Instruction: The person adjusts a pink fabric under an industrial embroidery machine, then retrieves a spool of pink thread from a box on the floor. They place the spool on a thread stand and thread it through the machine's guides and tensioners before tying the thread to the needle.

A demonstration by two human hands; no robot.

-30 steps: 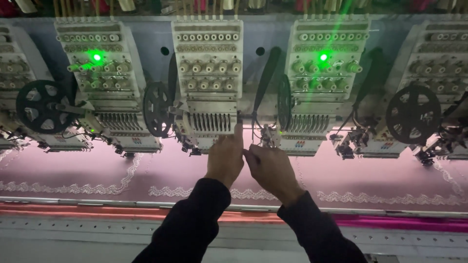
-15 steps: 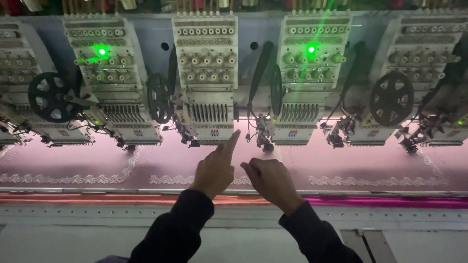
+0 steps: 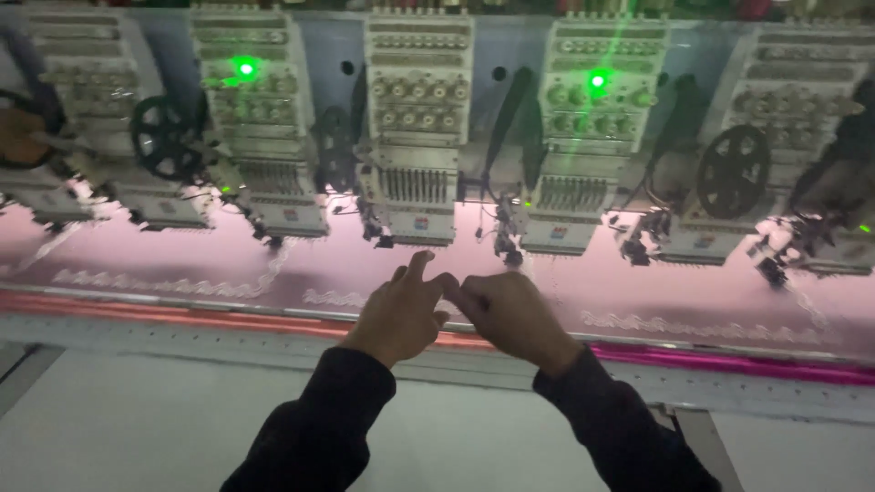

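Both hands meet in the middle of the view, held over the near edge of a stretched pink fabric [image 3: 346, 273] that runs left to right under a row of embroidery heads. The left hand [image 3: 401, 314] has its forefinger raised and pointing toward the far side, the other fingers curled in; its thumb tip comes together with the fingertips of the right hand [image 3: 506, 314], which is loosely closed, knuckles up. The two seem to pinch something very fine between them (a thread, perhaps, but it is too thin to make out), so what they grip cannot be told. Both arms wear dark sleeves [image 3: 319, 428].

Just beyond the hands, the middle embroidery head [image 3: 415, 128] hangs over the fabric with its row of needles [image 3: 413, 185] pointing down. The heads to its left and right each show a green light [image 3: 244, 68], and black wheels [image 3: 166, 137] sit between some of them. White scalloped stitching [image 3: 182, 287] runs along the fabric. A red-pink frame bar [image 3: 729, 363] clamps the near edge, with a pale table surface [image 3: 137, 428] nearer
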